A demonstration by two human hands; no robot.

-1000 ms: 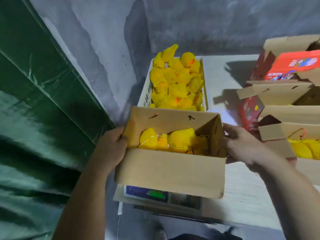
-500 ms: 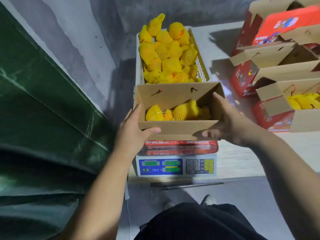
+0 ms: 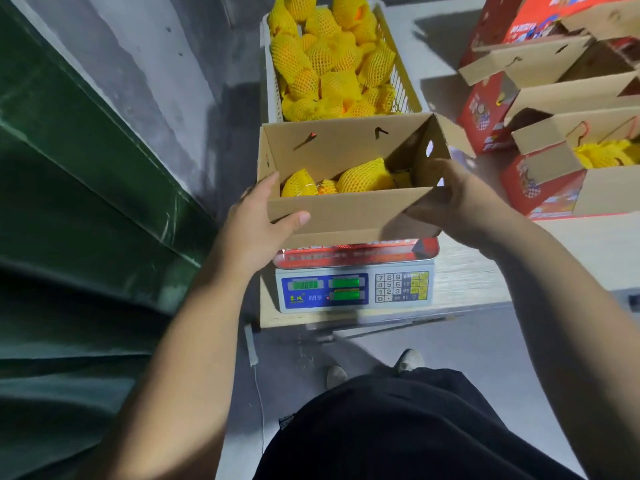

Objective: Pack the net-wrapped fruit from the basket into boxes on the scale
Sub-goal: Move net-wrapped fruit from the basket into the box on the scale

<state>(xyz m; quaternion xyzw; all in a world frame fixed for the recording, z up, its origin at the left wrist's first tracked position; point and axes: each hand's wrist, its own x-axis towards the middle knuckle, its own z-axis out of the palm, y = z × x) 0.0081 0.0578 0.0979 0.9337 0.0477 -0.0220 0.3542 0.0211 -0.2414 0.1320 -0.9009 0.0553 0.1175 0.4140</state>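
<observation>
An open brown cardboard box [image 3: 349, 209] sits over the steel pan of a grey digital scale [image 3: 353, 291] w/ blue panel, green displays and a keypad; can't tell if the box bottom is fully down on the pan. The left hand [image 3: 258, 226] grips the box's near-left corner, thumb across the near wall, the other fingers round the left side. The right hand [image 3: 450, 199] grips the near-right corner, fingers curled onto the right end wall and under the near edge. Inside the box lie a few yellow foam-net-wrapped fruit [image 3: 360, 176], approx. three visible, low against the near wall.

Just beyond the box, touching its far side, stands a white slatted plastic basket [image 3: 405, 88] heaped w/ more of the same netted fruit. On the right of the pale surface [image 3: 464, 271] stand several red printed cartons w/ brown flaps open [image 3: 540, 181]; the nearest one holds yellow netted fruit too. Left of the scene hangs a dark green tarp [image 3: 69, 202] against a grey concrete wall [image 3: 166, 64]. Near edge: black clothing and two shoes [image 3: 410, 361] on the grey floor.
</observation>
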